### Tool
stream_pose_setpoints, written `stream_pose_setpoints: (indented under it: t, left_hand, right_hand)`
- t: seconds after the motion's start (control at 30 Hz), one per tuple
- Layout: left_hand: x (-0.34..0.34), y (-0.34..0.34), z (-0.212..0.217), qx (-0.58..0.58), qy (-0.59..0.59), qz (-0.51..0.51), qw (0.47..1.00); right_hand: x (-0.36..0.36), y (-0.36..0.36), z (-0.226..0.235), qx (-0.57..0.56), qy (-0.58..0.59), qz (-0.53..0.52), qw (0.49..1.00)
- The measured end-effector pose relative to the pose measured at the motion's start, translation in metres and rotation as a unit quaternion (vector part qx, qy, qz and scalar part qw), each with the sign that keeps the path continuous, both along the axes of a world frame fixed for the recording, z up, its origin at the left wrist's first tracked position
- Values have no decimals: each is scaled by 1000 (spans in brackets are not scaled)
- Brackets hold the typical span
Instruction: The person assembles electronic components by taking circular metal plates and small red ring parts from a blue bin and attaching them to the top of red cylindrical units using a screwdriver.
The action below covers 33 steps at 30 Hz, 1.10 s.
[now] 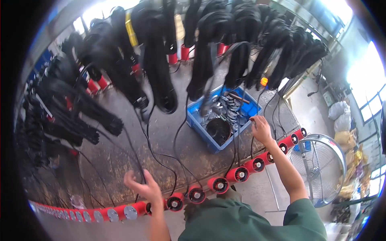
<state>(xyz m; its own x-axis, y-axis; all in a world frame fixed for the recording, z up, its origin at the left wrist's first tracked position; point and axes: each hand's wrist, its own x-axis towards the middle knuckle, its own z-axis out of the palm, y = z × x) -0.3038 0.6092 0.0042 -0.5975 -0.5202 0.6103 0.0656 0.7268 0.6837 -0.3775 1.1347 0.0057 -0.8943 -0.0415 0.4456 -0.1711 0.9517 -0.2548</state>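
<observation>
A worn, grey-brown workbench carries a blue plastic crate of metal parts; left of the crate, thin black cables trail across it.

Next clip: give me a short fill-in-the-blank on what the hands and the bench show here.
1. The right hand reaches to the rim of a ____ plastic bin.
2. The left hand is raised with its fingers ____.
3. Along the bench's near edge runs a row of ____ cylinders.
4. Bundles of ____ cables hang above.

Missing: blue; spread; red; black
</observation>
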Motion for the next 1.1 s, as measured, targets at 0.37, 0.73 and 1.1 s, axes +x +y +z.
stream_pose_setpoints:
  t: [0.37, 0.73, 1.1]
  left_hand:
    - [-88, 250, -70, -356, -253, -465, 770]
    - [-86, 199, -38, -424, -336, -465, 701]
    - [-233, 247, -112, -509, -356, -241, 746]
  right_hand:
    - [-62, 64, -65, 178, -75, 14, 981]
    - [45, 11, -44, 43, -134, -16, 990]
    - [41, -184, -75, -76, -160, 237, 955]
